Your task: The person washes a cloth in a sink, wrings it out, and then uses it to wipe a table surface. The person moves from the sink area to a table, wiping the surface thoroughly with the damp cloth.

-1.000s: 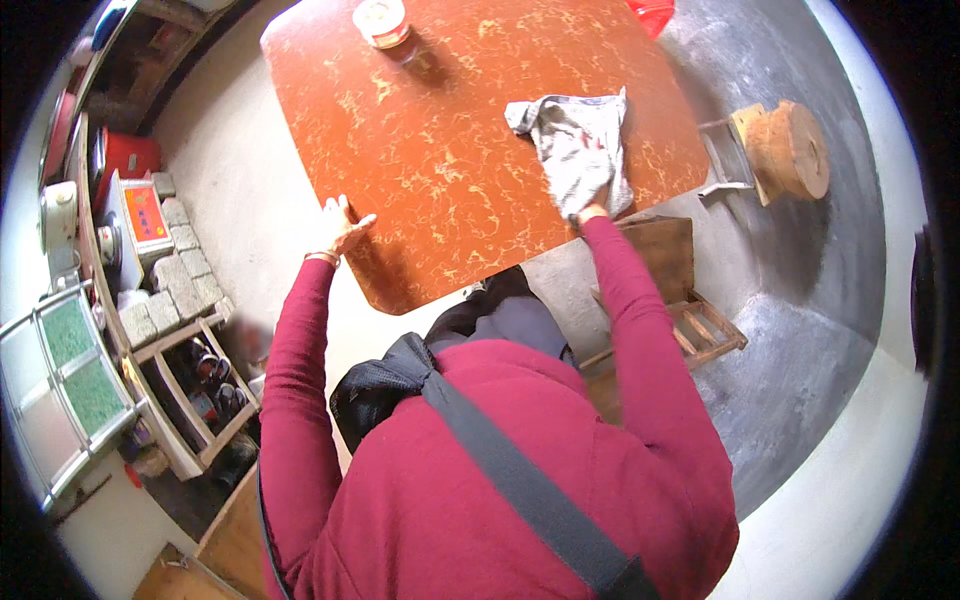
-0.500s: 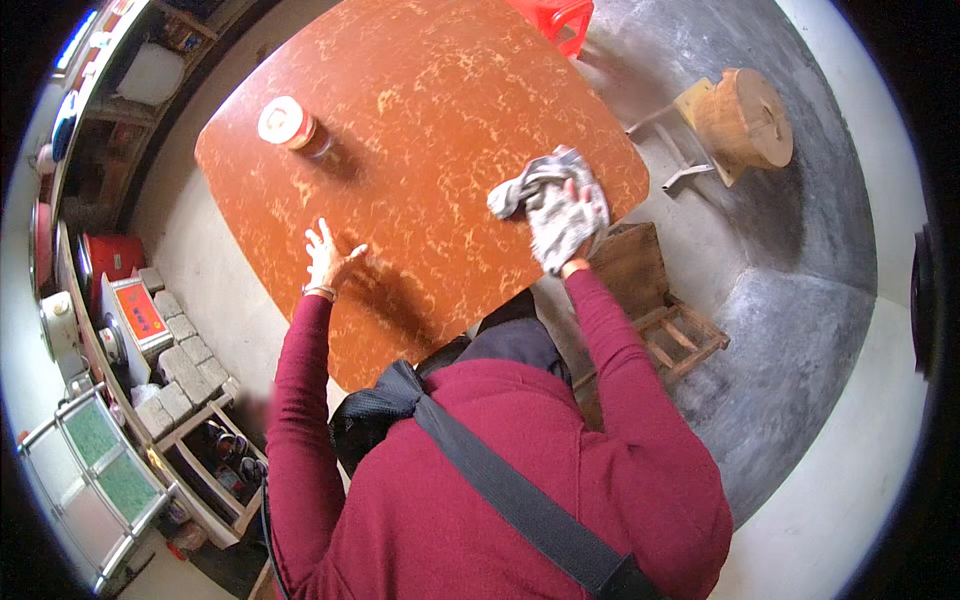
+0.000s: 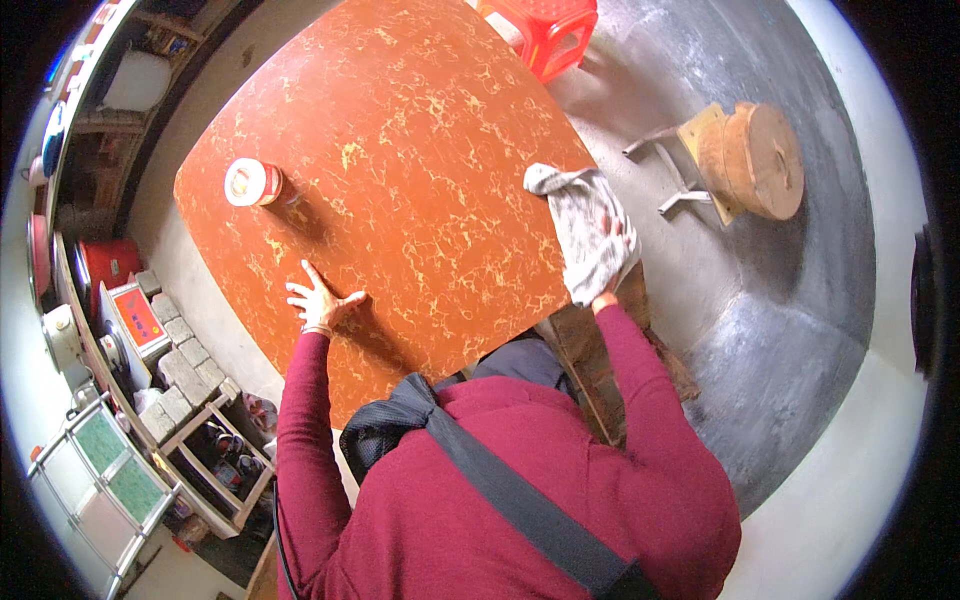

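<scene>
Along the near side of the table (image 3: pixel 430 220), the left hand (image 3: pixel 322 302) is spread; the right hand (image 3: pixel 604 298) meets the near end of the cloth (image 3: pixel 583 222), its grip unclear. Lying at the right edge, the cloth looks light, limp, best held by bunched folds; its long axis runs away, narrow end far-left.

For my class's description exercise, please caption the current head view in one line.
Left hand spread over a marbled reddish-brown table, right hand at a pale cloth by the table's edge.
</scene>
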Demonstrator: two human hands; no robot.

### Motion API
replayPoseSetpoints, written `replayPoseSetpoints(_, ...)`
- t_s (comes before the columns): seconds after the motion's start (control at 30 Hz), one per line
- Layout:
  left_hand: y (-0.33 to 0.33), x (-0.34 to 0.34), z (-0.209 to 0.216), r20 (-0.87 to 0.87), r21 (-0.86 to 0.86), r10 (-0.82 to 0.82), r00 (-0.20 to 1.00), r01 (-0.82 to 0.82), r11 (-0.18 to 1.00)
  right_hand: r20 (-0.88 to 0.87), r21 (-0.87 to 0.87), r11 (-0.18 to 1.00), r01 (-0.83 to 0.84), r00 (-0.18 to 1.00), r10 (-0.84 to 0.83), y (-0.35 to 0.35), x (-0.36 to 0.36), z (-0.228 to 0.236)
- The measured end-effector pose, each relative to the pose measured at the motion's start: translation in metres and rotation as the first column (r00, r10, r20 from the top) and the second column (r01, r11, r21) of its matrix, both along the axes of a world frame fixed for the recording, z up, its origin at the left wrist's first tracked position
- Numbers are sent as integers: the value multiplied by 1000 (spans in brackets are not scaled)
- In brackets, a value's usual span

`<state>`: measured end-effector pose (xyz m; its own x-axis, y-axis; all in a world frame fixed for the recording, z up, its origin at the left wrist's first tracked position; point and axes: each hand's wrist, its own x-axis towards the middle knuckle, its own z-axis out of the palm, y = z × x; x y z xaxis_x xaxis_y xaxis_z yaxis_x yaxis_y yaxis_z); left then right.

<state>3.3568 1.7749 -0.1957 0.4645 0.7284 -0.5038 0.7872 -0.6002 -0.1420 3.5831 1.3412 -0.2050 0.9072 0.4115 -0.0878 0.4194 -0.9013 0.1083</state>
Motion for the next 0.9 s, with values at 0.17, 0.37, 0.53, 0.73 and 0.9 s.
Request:
replayPoseSetpoints(0.17,-3,-1,-6,52,13,12,999,-13,1000,15,-95,995,-14,1000,15,29,24,12)
replayPoseSetpoints(0.37,-2,-1,-2,147,-61,92,985,-84,995,228,39,977,-211,954,197,136,145,-11)
replayPoseSetpoints(0.53,0,11,8,143,-108,118,983,-103,989,277,92,964,-248,937,215,232,246,-67)
replayPoseSetpoints(0.73,-4,5,10,123,-100,165,979,-153,983,70,-210,863,-460,873,483,208,139,-53)
replayPoseSetpoints(0.9,-3,9,9,120,-108,149,982,-136,985,-386,104,796,-596,713,585,107,-9,-10)
